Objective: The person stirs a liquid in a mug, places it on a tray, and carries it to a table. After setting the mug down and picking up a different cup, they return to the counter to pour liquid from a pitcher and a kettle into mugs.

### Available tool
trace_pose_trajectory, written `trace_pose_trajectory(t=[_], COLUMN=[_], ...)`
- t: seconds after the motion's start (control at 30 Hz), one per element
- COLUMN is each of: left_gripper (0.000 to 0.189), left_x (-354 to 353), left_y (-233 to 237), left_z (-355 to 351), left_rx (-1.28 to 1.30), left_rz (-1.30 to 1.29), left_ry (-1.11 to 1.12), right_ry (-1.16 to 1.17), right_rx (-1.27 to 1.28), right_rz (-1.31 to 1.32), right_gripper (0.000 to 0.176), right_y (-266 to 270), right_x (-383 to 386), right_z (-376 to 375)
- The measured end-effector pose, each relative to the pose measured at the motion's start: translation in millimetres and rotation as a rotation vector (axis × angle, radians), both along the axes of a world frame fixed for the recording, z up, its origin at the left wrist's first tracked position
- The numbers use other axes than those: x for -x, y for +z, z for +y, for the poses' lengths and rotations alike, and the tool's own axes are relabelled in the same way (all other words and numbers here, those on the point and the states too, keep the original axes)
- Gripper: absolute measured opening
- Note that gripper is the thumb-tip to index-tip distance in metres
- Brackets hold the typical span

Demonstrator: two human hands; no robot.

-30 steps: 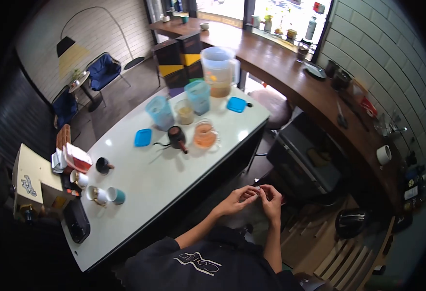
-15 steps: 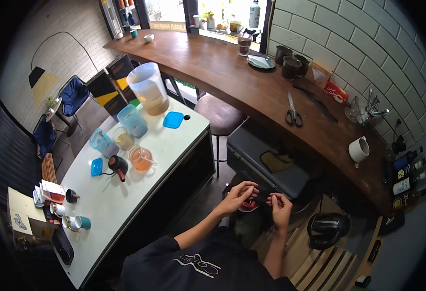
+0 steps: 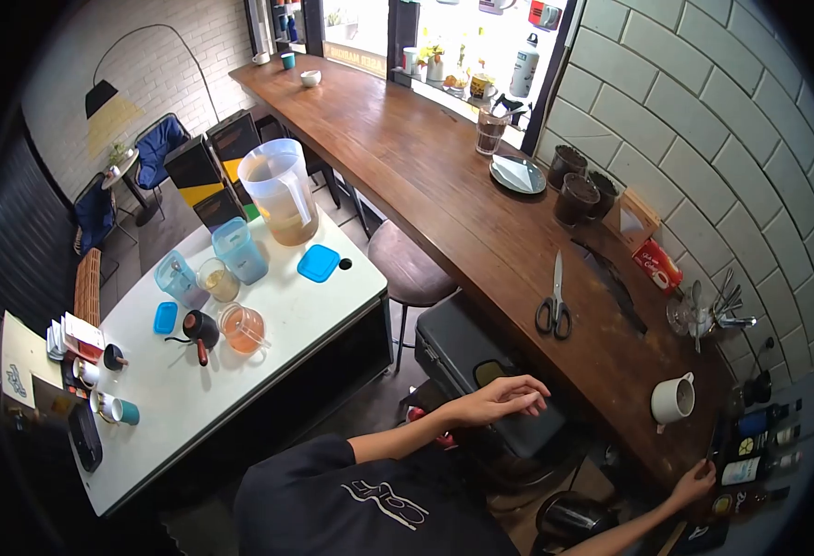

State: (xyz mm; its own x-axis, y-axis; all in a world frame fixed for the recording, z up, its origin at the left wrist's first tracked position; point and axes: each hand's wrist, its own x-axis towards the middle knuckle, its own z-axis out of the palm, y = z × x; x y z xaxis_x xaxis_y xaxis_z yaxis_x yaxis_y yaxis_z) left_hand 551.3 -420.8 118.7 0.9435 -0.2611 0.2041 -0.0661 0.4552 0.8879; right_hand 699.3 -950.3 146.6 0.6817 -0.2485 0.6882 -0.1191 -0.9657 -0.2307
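Note:
My left hand [image 3: 502, 400] hovers over the dark lidded box [image 3: 435, 343] beneath the counter, its fingers loosely stretched and nothing in them. Far to the right, my right hand [image 3: 693, 484] reaches to the near end of the wooden counter [image 3: 481, 250], close to the row of bottles [image 3: 748, 471]. Its fingertips are pressed together; whatever they hold is too small to make out. A white mug [image 3: 672, 399] stands on the counter just beyond that hand. Scissors [image 3: 555, 301] lie farther along the wood.
On the white table [image 3: 324, 310] at left are a large pitcher [image 3: 279, 195], blue containers [image 3: 240, 252], a jug of orange liquid [image 3: 242, 329] and a kettle [image 3: 201, 329]. A stool [image 3: 410, 264] stands between table and counter. A black glossy appliance [image 3: 574, 519] sits below my right arm.
My hands were close together in front of my body. The right has swung far right to the counter's end; the left has moved slightly right and its fingers have loosened. The view has shifted.

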Motion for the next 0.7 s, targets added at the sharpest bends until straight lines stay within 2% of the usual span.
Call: trace_pose_trajectory(t=[0.03, 0.1, 0.13, 0.2, 0.23, 0.27, 0.33, 0.6, 0.7], left_gripper=[0.036, 0.037, 0.037, 0.037, 0.036, 0.036, 0.035, 0.034, 0.034], left_x=[-4, -9, -10, -12, -13, -13, -12, -12, -9], left_y=[1, 1, 1, 0, -1, -2, -4, -13, -13], left_z=[-3, -4, -6, -11, -14, -17, -24, -56, -60], left_rx=[0.005, 0.013, 0.016, 0.024, 0.032, 0.033, 0.028, 0.031, 0.008], left_rz=[-0.003, -0.040, -0.045, -0.026, -0.033, -0.034, 0.013, 0.044, 0.045], left_ry=[0.006, 0.026, 0.039, 0.092, 0.126, 0.141, 0.194, 0.289, 0.307], right_ry=[0.006, -0.295, -0.282, -0.391, -0.363, -0.348, -0.480, -0.463, -0.408], right_rx=[0.005, 0.150, 0.154, 0.160, 0.096, 0.099, -0.006, 0.062, 0.032], right_rz=[-0.003, 0.171, 0.165, 0.297, 0.374, 0.371, 0.575, 0.653, 0.681], right_gripper=[0.040, 0.059, 0.059, 0.071, 0.077, 0.077, 0.084, 0.087, 0.083], right_y=[-2, -15, -22, -42, -44, -47, -18, -39, -15], right_x=[-11, -32, -43, -68, -77, -90, -79, -145, -141], right_z=[-15, -40, -53, -86, -93, -98, -52, -103, -90])
